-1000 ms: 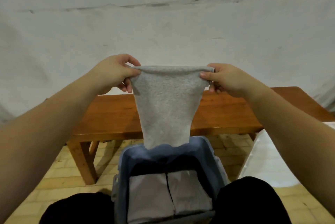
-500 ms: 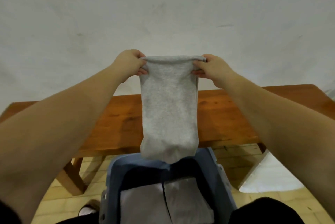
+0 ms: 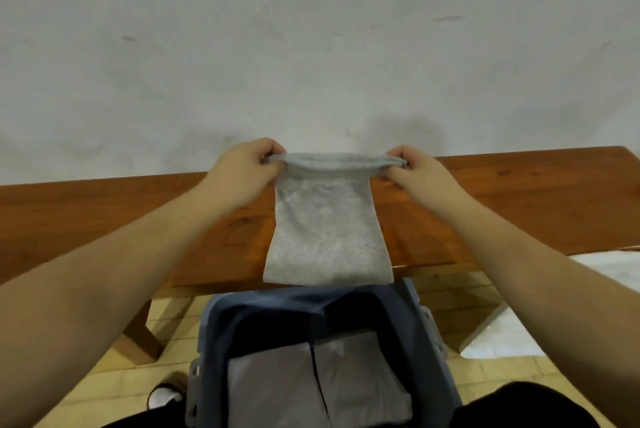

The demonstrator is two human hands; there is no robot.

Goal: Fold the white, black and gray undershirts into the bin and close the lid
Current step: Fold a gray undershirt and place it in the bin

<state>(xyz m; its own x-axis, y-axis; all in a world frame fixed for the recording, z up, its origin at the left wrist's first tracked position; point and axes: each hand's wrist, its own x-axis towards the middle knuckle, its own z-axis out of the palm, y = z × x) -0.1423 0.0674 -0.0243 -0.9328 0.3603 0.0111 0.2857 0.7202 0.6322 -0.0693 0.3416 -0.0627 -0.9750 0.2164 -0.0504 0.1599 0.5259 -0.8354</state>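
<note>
**Gray undershirt held over open bin, two folded garments already inside**

While the bin (image 3: 429, 334) stands open on the floor between the person's knees, the gray undershirt (image 3: 327, 233) is held up by its top edge in front of the wooden desk (image 3: 519, 205). The upper corners are pinched by the left hand (image 3: 247, 169) and the right hand (image 3: 414, 169), the fingers of each curled tightly onto the bunched fabric, and the folded cloth is left hanging flat, its lower edge just above the bin's far rim. Inside the bin, two folded pieces (image 3: 322, 382) are seen side by side; their colours cannot be told for certain in the shadow. The task is judged to be well advanced: the gray piece is not yet laid in, and the lid, which is not clearly visible, is yet to be closed.
</note>
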